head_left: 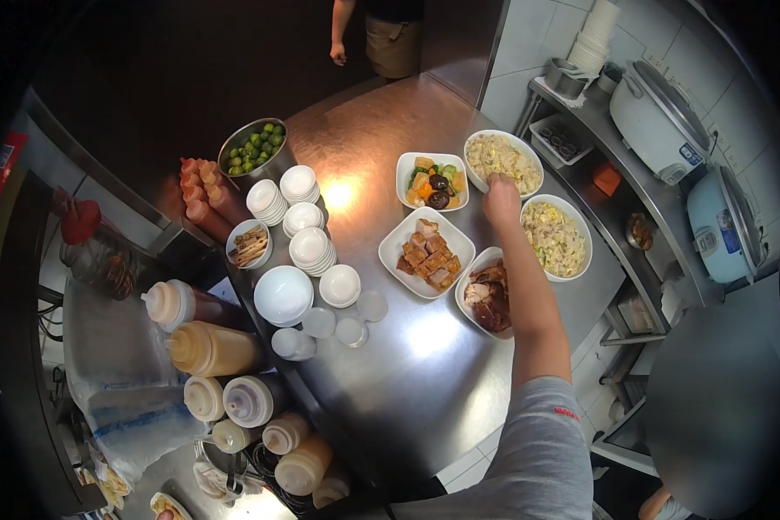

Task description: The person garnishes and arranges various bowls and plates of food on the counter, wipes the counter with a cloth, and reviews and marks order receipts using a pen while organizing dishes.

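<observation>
My right hand [501, 204] reaches across the counter, its fingers closed at the near rim of a white bowl of fried rice [498, 156]. A second bowl of fried rice [556, 238] stands just right of my wrist. Left of the hand sits a dish of mixed vegetables with dark mushrooms [438, 184]. Nearer are a dish of sliced crispy pork [429, 260] and one of glazed brown meat [487, 295], partly covered by my forearm. At the bottom left edge a fingertip [165, 516], perhaps my left hand's, shows beside a small food dish [166, 503]; its grip is hidden.
Stacked small white bowls [308, 247], a pot of green limes [256, 149] and several sauce bottles [217, 347] line the left side. Rice cookers [659, 117] stand on the right shelf [615, 130]. One person [394, 39] is beyond the counter, another [715, 407] at lower right.
</observation>
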Demonstrator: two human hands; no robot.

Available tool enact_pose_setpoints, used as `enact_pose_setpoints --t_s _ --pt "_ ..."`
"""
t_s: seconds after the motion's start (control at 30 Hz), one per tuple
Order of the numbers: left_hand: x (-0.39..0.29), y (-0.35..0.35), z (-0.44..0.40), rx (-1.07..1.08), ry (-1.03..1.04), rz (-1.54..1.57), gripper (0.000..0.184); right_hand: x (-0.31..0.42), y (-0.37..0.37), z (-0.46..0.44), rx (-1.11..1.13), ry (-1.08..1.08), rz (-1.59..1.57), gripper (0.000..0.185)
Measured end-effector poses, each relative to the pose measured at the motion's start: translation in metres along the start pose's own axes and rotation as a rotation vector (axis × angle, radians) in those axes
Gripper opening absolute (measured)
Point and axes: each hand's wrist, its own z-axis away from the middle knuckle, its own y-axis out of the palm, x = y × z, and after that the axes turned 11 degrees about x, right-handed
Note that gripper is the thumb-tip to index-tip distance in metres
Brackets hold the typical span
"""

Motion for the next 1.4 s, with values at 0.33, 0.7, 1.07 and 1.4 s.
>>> enact_pose_setpoints --t_s 0.33,0.7,1.07,1.4 --pt "0.001 -0.004 -0.006 0.038 0.000 -0.036 0.058 0.031 -0.018 0.073 0.596 -0.113 -0.417 0.019" --pt "0.003 -0.015 -0.005 0.114 0.028 -0.074 0.057 0.018 -0.011 0.043 0.539 -0.035 -0.139 0.021" --pt "0.014 -0.045 -0.007 0.104 0.004 -0.005 0.049 0.003 -0.018 0.047 0.359 0.298 -0.076 0.013" --pt "0.067 -0.083 0.007 -0.040 0.372 -0.053 0.052 0.044 -0.132 0.143 0.404 -0.016 -0.734 0.038"
